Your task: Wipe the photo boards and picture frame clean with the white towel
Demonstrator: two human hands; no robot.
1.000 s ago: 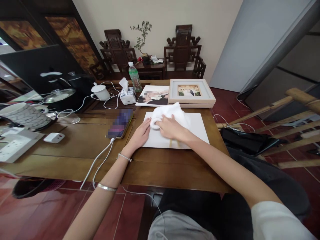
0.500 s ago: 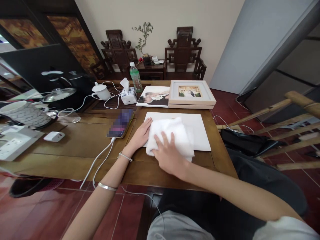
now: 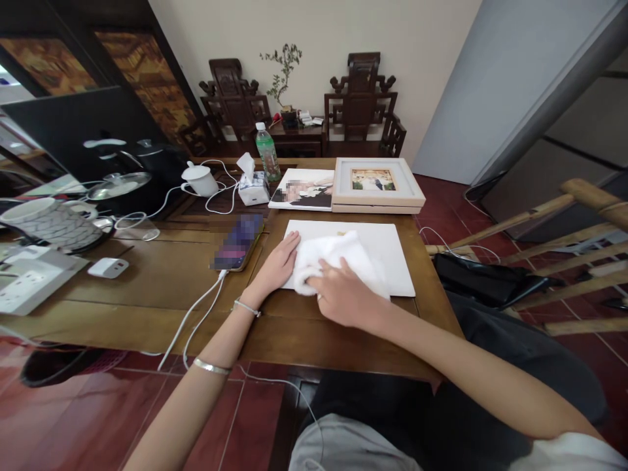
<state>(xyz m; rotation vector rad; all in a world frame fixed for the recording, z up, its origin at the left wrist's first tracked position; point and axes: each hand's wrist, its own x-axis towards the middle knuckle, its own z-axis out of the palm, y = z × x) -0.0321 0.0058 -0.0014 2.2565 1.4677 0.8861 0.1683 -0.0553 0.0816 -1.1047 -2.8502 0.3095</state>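
Observation:
A white rectangular board (image 3: 395,252) lies flat on the wooden table (image 3: 275,330) in front of me. On it rests a bunched white towel (image 3: 343,248), which covers much of the board's left half. My right hand (image 3: 346,294) presses on the towel's near side, fingers curled into the fabric. My left hand (image 3: 279,263) lies along the board's left edge with its fingers stretched out, holding nothing. The phone (image 3: 239,243), with a white cable plugged in, sits left of that hand.
Behind the board are a photo print (image 3: 304,190) and a framed picture (image 3: 375,183) on a box. A tissue box (image 3: 254,188), green-labelled bottle (image 3: 267,154) and lidded white cup (image 3: 199,180) stand further back. A patterned kettle (image 3: 52,226), charger (image 3: 108,267) and power strip (image 3: 36,278) are left.
My right hand has slid slightly right and up across the board with the towel, whose near left edge is now folded over by the fingers. My left hand stays in place.

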